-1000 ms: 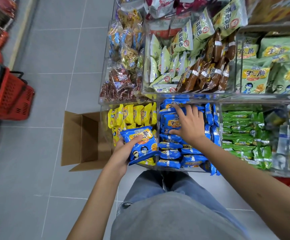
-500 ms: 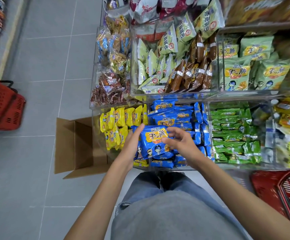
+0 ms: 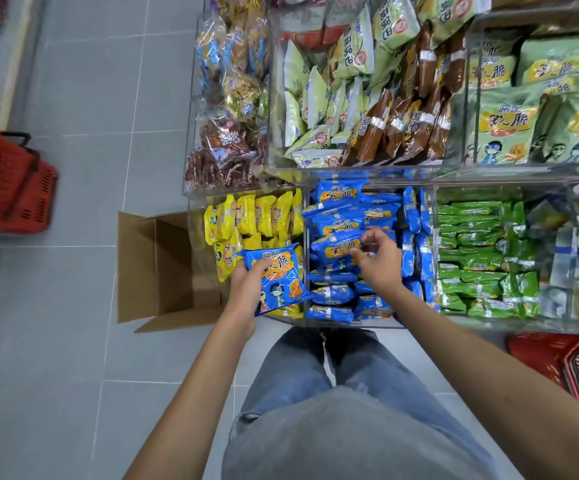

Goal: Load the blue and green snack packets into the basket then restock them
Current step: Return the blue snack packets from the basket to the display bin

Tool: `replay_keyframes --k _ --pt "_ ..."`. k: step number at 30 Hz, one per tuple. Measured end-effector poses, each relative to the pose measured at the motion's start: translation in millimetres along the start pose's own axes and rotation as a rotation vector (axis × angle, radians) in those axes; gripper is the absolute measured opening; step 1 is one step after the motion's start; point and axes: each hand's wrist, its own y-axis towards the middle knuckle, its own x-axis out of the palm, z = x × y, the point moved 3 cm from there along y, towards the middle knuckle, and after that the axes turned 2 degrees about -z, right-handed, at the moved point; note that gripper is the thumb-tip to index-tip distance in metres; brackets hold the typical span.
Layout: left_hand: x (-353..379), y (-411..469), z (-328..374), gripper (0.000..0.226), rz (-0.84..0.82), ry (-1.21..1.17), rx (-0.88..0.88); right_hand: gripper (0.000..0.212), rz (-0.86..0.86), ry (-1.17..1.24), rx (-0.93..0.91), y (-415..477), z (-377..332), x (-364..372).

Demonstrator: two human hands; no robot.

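Blue snack packets [image 3: 343, 216] fill the middle clear bin on the low shelf, with green packets [image 3: 478, 251] in the bin to their right. My left hand [image 3: 244, 289] grips a small stack of blue packets [image 3: 277, 277] over the bin's front left corner. My right hand [image 3: 379, 263] is over the blue bin, its thumb and fingers pinching the right edge of one blue packet [image 3: 334, 250] lying on top of the pile. The red basket [image 3: 558, 358] stands on the floor at the lower right, partly cut off by the frame edge.
Yellow packets [image 3: 256, 220] sit in the bin left of the blue ones. An open cardboard box [image 3: 163, 268] lies on the floor to the left. Stacked red baskets [image 3: 14, 188] stand at the far left. Upper bins hold pale green and brown packets [image 3: 385, 116].
My right hand left the stack in my left hand and moved right, back into the blue bin, onto another packet. My left hand shifted slightly left, still holding its stack.
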Motion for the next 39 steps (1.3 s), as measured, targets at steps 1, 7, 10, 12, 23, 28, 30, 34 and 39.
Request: replay_keyframes --k 1,7,10,12,23,28,30,34,39 --pt "1 -1 0 0.014 -0.007 0.000 -0.003 0.021 0.033 0.006 -0.007 -2 4 3" --pt "12 -2 -2 0.013 -0.100 0.013 0.017 0.024 0.105 -0.015 0.034 -11 14 3" --pt "20 -3 -2 0.011 -0.156 0.033 0.058 0.027 0.273 -0.008 0.010 -23 5 -10" --pt "25 -6 0 0.012 -0.206 0.038 0.086 0.019 0.306 0.096 -0.036 -35 -7 -20" --pt "65 -8 -12 0.034 -0.376 0.299 0.319 0.023 -0.116 0.149 -0.059 -44 -13 -28" --pt "64 9 -27 0.040 -0.171 0.342 0.388 0.018 -0.103 0.080 -0.002 -29 8 -19" --pt "69 11 -28 0.042 -0.148 0.371 0.463 0.030 -0.120 0.049 0.012 -28 15 -11" --pt "78 14 -22 0.049 -0.140 0.339 0.525 0.039 0.020 0.038 -0.052 -30 24 -8" --pt "83 21 -22 0.050 -0.069 0.323 0.537 0.040 0.020 -0.044 -0.111 -16 26 -7"
